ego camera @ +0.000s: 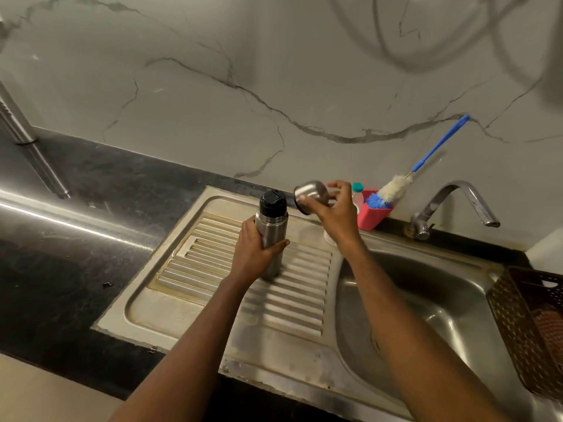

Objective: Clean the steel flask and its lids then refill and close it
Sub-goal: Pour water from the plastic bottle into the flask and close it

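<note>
A steel flask (272,229) stands upright on the ribbed drainboard (213,269) of the sink. A black inner lid (272,201) sits on the flask's top. My left hand (254,249) grips the flask's body from the left. Up and to the right of the flask, my right hand (335,213) holds the steel outer cap (310,194), which is tilted on its side in the air.
The sink basin (426,300) lies to the right, with a tap (451,205) behind it. A pink holder (373,216) holds a blue-handled bottle brush (420,166) and a small bottle (357,191). A brown basket (530,327) hangs at the basin's right edge. Dark countertop (76,239) extends left.
</note>
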